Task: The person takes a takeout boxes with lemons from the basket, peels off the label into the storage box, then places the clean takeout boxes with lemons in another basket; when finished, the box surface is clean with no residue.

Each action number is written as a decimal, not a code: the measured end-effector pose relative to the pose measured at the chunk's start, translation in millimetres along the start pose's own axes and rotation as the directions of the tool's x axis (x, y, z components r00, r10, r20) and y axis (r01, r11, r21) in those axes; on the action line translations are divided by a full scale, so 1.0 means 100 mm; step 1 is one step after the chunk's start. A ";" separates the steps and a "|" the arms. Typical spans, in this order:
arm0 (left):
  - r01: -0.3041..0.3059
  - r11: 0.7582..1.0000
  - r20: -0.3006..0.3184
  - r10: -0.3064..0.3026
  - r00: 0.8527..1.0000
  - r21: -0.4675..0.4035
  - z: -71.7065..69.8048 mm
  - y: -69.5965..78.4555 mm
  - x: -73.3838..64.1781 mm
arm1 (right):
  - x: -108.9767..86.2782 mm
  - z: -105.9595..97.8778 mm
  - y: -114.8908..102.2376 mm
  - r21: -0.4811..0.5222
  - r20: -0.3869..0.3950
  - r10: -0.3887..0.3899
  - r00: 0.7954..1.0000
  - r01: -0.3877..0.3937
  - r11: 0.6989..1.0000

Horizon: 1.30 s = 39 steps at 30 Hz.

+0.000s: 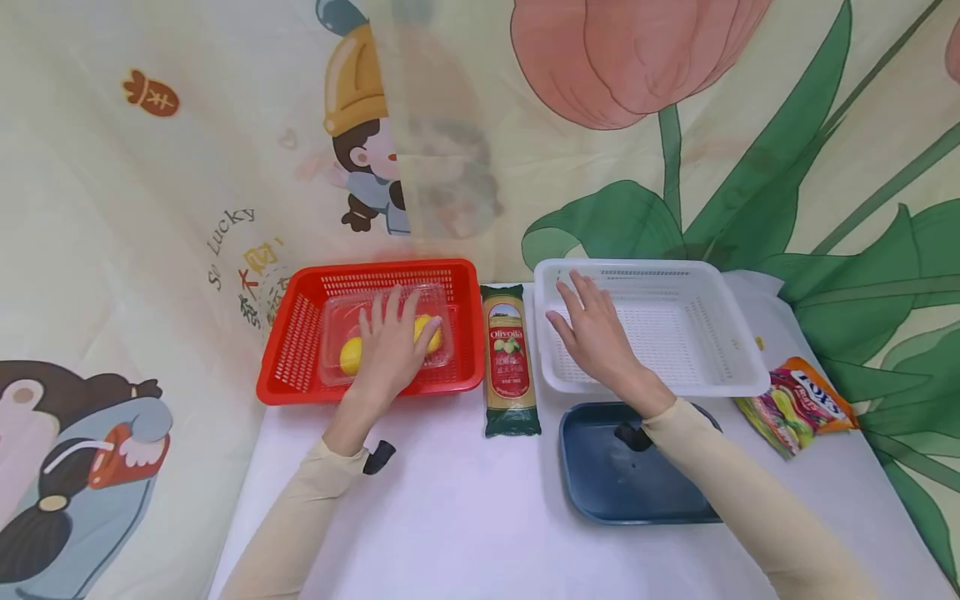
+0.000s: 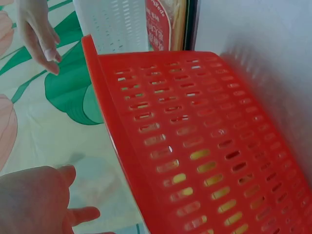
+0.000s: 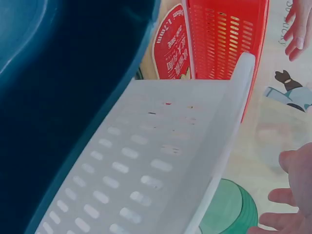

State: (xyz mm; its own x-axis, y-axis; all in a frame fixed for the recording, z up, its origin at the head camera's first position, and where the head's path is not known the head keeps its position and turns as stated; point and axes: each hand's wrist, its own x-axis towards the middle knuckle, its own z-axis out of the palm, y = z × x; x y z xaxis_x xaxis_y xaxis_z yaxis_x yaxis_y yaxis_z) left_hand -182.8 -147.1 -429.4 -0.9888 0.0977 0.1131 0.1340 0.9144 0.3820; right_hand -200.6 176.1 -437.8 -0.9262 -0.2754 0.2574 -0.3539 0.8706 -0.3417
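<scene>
Head cam's looking forward-down across bench (image 1: 450,517). Left wrist cam's facing red basket (image 2: 141,165) up close, right wrist cam's facing white basket (image 3: 209,131) likewise; both are sharing pasta packet (image 1: 512,358) and both baskets.

Moulded plastic and printed cloth predominate

Red basket (image 1: 294,337): plastic, walls slotted throughout, smooth between the slots, soft sheen. White basket (image 1: 697,388): plastic, likewise slotted, smooth, closer to matt. Clear box (image 1: 343,321): thin transparent plastic, glossy, with bright reflections. Yellow pieces (image 1: 351,356): smooth-looking; material not determinable through the plastic. Dark blue tray (image 1: 600,483): plastic, smooth, low gloss. Pasta packet (image 1: 511,367): printed plastic film, mostly smooth on its front, slightly crinkled at the top end. Fox's bag (image 1: 798,404): printed film, glossy, crinkled. Table covering (image 1: 450,517): smooth, matt; cloth or sheet plastic, cannot be told. Backdrop (image 1: 465,100): apparently printed cloth, matt, lightly creased. Sleeves (image 1: 292,517): cloth, matt.
</scene>
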 end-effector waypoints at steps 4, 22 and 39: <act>0.006 1.000 -0.009 -0.006 1.000 -0.012 -0.04 -0.08 0.00 | 0.03 0.01 -0.07 0.030 0.003 -0.009 1.000 0.009 0.999; 0.204 0.978 -0.026 -0.206 0.978 -0.051 -0.39 -0.56 0.03 | 0.24 0.24 -0.56 0.138 0.020 -0.086 0.996 0.082 0.987; 0.323 0.944 0.258 -0.297 0.919 -0.064 -0.75 -0.75 0.28 | 0.36 0.52 -0.84 0.207 0.076 -0.069 0.995 0.052 0.977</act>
State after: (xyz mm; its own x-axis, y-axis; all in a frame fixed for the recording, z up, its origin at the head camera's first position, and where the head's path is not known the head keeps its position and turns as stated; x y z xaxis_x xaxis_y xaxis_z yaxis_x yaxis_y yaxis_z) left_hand -215.7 -242.3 -386.1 -0.9658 -0.0804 -0.2466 -0.1888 0.8698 0.4558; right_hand -211.3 71.6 -446.5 -0.9067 -0.3652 0.2112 -0.4210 0.7518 -0.5075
